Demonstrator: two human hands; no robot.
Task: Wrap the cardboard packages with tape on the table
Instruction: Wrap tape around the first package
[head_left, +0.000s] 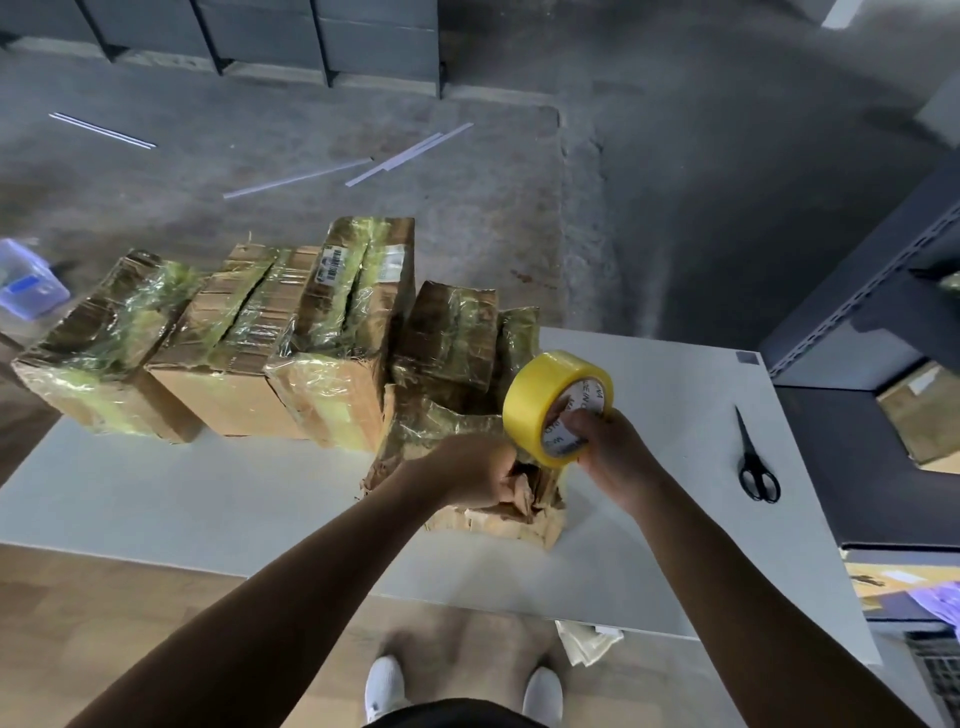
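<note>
Where the two hands meet: a cardboard package lies on the white table, near its front edge and just in front of the wrapped packages.
Package surface: brown, crumpled board. The far part is glossy under wrinkled yellowish tape. The near end is torn and bare, with its layers showing.
Package axis: the near edge runs left to right along the table; its full length cannot be told beneath the hands.
Left hand: fingers curled tight on the torn top edge of the package.
Right hand: fingers hooked into the core of the tape roll, clamped on it.
Tape roll: a glossy yellow ring with a printed white core, held on edge over the package's far right corner, core facing the person.
Wrapped packages: rectangular boxes in a row, long axes pointing away from the person.
Scissors: black, flat on the table, well apart to the right, blades pointing away.
</note>
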